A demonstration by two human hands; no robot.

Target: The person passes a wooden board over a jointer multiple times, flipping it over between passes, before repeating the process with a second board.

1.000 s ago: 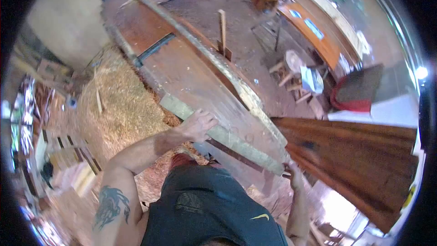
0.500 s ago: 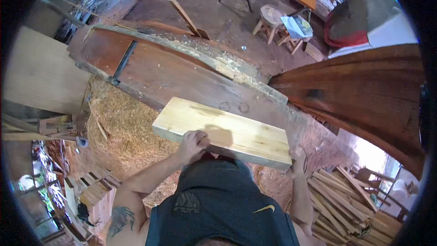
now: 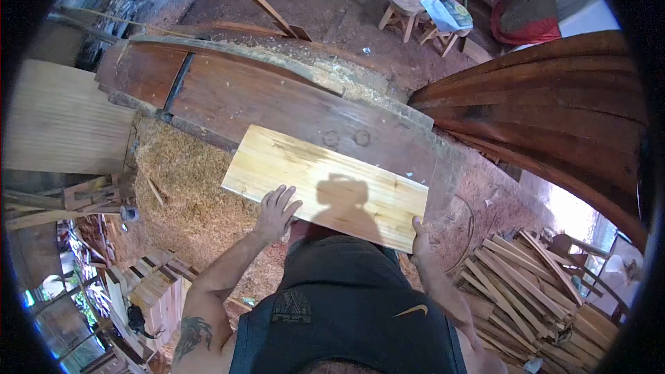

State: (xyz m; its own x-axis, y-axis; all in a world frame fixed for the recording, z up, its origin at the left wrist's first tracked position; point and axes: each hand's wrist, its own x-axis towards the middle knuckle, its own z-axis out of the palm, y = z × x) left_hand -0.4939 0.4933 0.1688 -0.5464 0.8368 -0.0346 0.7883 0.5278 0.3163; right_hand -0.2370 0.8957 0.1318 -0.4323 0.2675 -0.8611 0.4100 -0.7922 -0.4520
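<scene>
A pale wooden board (image 3: pixel 298 170) lies across the near edge of the workbench, its broad face up and a head-shaped shadow on it. My left hand (image 3: pixel 279 213) rests on the board's near edge toward the left, fingers stretched out and slightly apart on the top face. At the near right corner, my right hand (image 3: pixel 420 241) grips the board's end. Its thumb shows on the top, and the other fingers are hidden beneath.
The long dark workbench (image 3: pixel 242 93) runs diagonally, with shavings along its far side. Sawdust (image 3: pixel 180 173) covers the floor at left. A big reddish-brown timber slab (image 3: pixel 540 111) stands at right. Wood strips (image 3: pixel 519 284) are piled at lower right, stacked blocks (image 3: pixel 152 284) at lower left.
The board has tipped flatter, showing more top face and less of its near edge. My left hand's fingers have gone from curled to stretched out. My right thumb now shows on top.
</scene>
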